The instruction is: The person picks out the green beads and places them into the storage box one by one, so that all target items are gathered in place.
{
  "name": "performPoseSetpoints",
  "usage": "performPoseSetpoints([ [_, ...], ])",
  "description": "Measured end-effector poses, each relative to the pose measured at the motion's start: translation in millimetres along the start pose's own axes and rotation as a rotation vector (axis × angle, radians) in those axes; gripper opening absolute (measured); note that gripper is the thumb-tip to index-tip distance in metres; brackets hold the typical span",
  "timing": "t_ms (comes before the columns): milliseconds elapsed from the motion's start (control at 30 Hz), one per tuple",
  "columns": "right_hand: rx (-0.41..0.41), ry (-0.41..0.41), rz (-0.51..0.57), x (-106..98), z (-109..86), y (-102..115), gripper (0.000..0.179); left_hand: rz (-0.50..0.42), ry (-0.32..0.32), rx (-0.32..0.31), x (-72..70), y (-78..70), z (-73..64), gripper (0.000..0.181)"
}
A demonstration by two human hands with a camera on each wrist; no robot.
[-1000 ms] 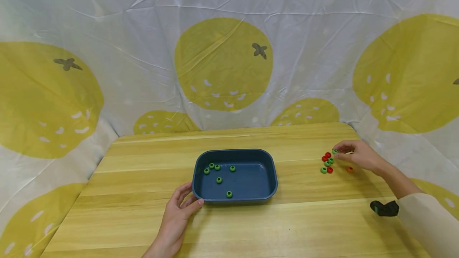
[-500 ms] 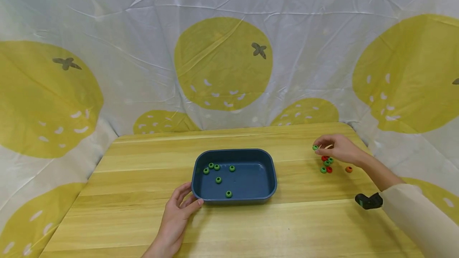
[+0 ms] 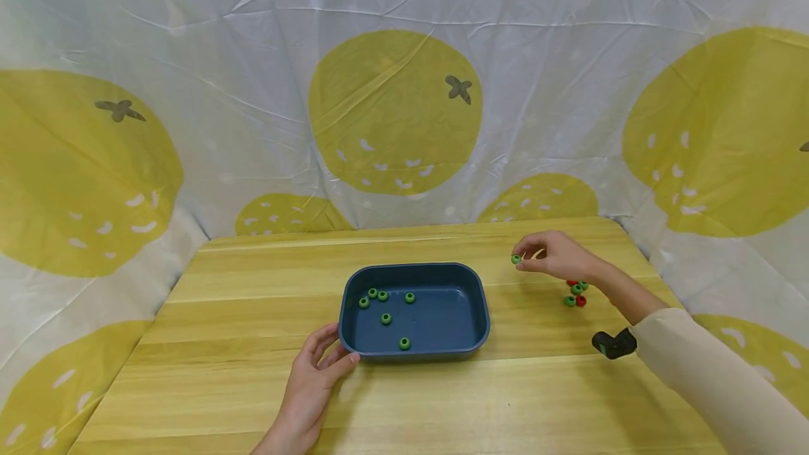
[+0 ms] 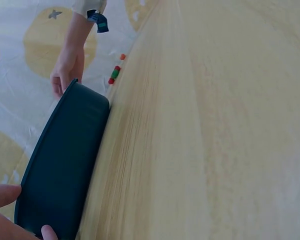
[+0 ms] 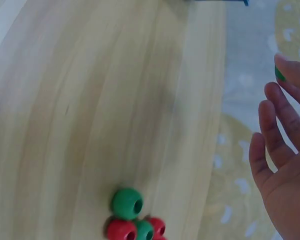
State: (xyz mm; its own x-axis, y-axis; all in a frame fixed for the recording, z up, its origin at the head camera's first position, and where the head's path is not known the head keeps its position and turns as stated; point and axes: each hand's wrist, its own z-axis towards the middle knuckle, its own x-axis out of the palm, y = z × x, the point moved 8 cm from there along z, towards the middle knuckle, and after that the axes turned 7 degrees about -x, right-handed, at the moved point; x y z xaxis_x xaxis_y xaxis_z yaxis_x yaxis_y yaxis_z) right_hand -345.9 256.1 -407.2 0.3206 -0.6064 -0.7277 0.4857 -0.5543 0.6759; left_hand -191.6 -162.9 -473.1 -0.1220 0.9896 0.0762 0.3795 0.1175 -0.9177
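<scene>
A blue plastic tray (image 3: 413, 355) stands on the table with several green beads (image 3: 386, 319) lying loose on its bottom. My left hand (image 3: 310, 378) holds the tray's near left corner, thumb on the front rim and fingers along the side. To the right of the tray and above the table, my right hand (image 3: 556, 255) pinches one green bead (image 3: 516, 259) between thumb and index finger. The right wrist view shows only a sliver of that bead (image 5: 279, 74), and the other fingers are spread apart. Below the right forearm lies a small cluster of green beads (image 3: 570, 301) and red beads (image 3: 581, 300).
The wooden table (image 3: 253, 314) ends at the back against a hanging cloth (image 3: 543, 104) with yellow fruit prints. A black strap device (image 3: 613, 344) sits at the right sleeve. An orange bead (image 4: 122, 57) shows near the cluster in the left wrist view.
From the bead cluster, my right hand has moved left toward the tray, carrying the green bead. The left hand and the tray have stayed in place.
</scene>
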Motion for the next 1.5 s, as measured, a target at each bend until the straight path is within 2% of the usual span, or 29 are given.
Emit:
performPoseSetpoints([
  [300, -0.053, 0.061, 0.007, 15.4, 30.1, 24.8, 0.017, -0.008, -0.01, -0.016, -0.5, 1.6, -0.2, 0.067],
  [633, -0.138, 0.098, 0.013, 31.5, 56.8, 53.3, 0.017, -0.019, -0.001, -0.009, 2.4, 0.1, -1.8, 0.067],
  [1500, -0.34, 0.229, 0.008, 91.9, 121.9, 120.7, 0.017, -0.021, 0.005, -0.006, 2.8, 0.2, -0.6, 0.067],
])
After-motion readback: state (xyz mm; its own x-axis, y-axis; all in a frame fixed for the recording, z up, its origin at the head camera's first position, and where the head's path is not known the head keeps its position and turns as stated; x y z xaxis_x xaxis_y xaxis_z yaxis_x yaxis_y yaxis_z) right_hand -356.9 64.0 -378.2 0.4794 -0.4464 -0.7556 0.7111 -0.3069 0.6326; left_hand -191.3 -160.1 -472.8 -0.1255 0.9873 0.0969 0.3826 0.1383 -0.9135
